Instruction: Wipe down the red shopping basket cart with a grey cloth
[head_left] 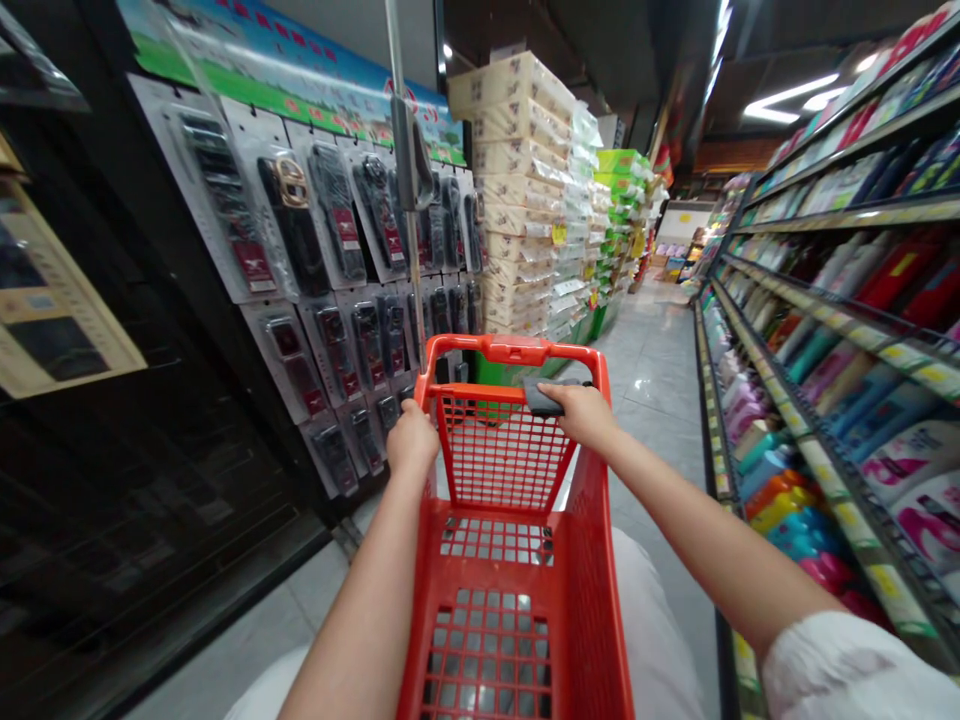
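Observation:
A red plastic shopping cart [517,560] stands right in front of me, its mesh basket holding nothing that I can see. My left hand [411,440] is closed on the left end of the cart's near rim. My right hand [583,412] is closed on the right end of that rim and presses a dark flat thing, which looks like a phone [541,397], against the bar. Both forearms reach forward from the bottom of the view.
Hanging packs of dark belts or straps [337,260] fill the left wall. A tall stack of wrapped tissue packs [525,190] stands ahead on the left. Shelves of bottles and pouches [832,360] line the right side. A tiled aisle [660,350] runs between them.

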